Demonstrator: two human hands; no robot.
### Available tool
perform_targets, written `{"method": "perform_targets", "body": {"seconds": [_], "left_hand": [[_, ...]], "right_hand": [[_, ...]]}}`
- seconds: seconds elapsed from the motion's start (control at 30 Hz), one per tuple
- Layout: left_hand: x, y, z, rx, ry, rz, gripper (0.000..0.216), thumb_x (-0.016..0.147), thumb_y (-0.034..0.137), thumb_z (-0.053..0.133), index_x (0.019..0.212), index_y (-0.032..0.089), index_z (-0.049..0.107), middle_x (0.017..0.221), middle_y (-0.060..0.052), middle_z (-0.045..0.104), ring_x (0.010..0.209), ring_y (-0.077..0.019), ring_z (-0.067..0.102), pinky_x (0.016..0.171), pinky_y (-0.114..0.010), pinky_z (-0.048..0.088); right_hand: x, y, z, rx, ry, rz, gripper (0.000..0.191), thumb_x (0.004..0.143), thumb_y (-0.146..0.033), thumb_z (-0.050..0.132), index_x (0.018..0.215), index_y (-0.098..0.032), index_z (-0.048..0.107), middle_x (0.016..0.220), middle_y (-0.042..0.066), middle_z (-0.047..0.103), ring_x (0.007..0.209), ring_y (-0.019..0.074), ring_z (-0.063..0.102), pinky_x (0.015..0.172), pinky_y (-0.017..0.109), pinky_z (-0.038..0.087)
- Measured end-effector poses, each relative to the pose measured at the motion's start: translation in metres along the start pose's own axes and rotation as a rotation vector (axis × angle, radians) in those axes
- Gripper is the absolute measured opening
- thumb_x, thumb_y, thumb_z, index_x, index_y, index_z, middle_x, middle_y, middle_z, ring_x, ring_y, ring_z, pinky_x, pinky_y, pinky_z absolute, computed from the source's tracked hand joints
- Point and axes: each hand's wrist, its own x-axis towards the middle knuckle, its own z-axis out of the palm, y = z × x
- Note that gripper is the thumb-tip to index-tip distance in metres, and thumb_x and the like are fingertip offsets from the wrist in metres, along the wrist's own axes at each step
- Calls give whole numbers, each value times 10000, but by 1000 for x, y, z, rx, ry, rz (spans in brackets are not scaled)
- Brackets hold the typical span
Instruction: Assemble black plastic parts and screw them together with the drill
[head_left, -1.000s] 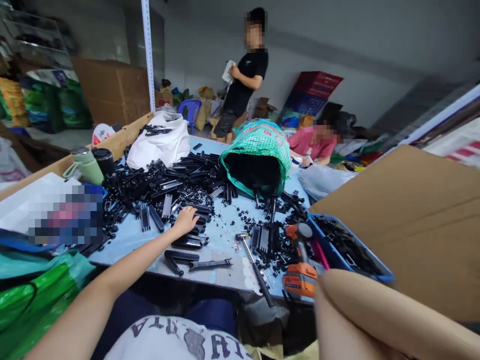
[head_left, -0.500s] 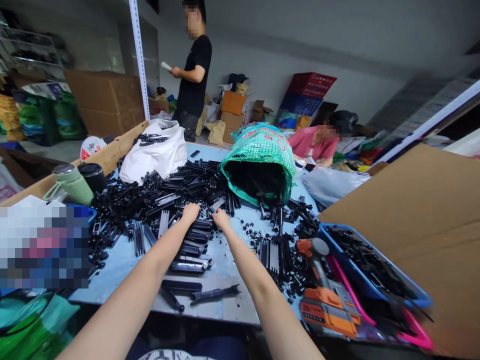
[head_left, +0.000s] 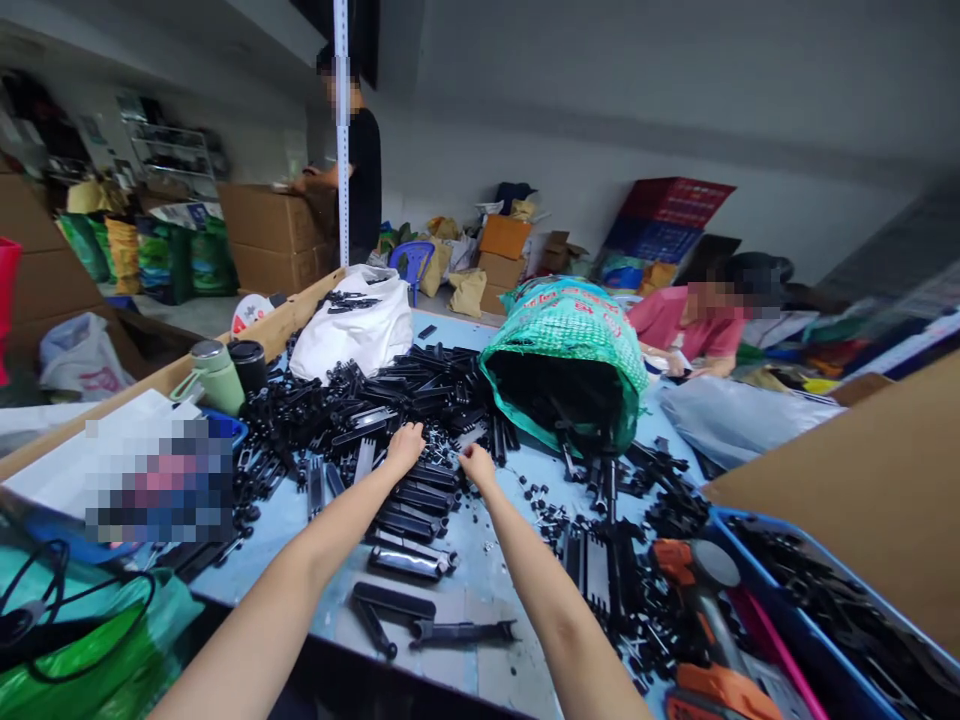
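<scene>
Both my arms reach out over a light blue table [head_left: 465,545]. My left hand [head_left: 406,447] and my right hand [head_left: 477,465] rest side by side at the near edge of a big heap of black plastic parts [head_left: 375,400]. Their fingers curl down into the parts; what they grip is hidden. A row of flat black pieces [head_left: 412,500] lies just under my left wrist. Behind the heap, a green woven sack [head_left: 566,355] lies on its side with its dark mouth facing me.
An orange cordless drill [head_left: 705,620] and a blue tray of black parts [head_left: 840,620] lie at right, beside a cardboard sheet [head_left: 862,480]. A white bag [head_left: 352,320], a green flask [head_left: 214,375] and a dark cup [head_left: 247,365] stand at left. One person stands behind; another sits across the table.
My right arm came from my lap to the heap beside my left hand. The view swung up and left; the standing person walked left to the cartons.
</scene>
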Motion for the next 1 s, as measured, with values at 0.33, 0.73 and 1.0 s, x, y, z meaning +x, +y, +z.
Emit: {"method": "perform_targets", "body": {"seconds": [0.33, 0.73, 1.0], "left_hand": [[-61, -21, -61, -331, 177, -91, 202, 845, 178, 469, 1003, 140, 590, 985, -72, 630, 918, -142, 589, 851, -258, 447], [-258, -29, -47, -869, 57, -279, 293, 799, 358, 554, 969, 135, 638, 920, -76, 671, 830, -152, 638, 807, -289, 506], [-275, -41, -46, -701, 170, -270, 267, 819, 354, 543, 950, 140, 637, 885, -69, 669, 795, -147, 638, 780, -283, 512]], "right_hand": [[-51, 11, -33, 307, 147, -114, 295, 779, -296, 480, 932, -94, 631, 950, 118, 639, 793, 175, 605, 776, 294, 464], [-223, 29, -24, 460, -242, -243, 270, 715, -409, 629, 774, -147, 653, 743, 69, 662, 652, 161, 611, 640, 275, 486], [-241, 16, -12, 352, -178, -439, 216, 835, -328, 533, 807, -148, 650, 799, 68, 652, 716, 146, 606, 668, 242, 466]]}}
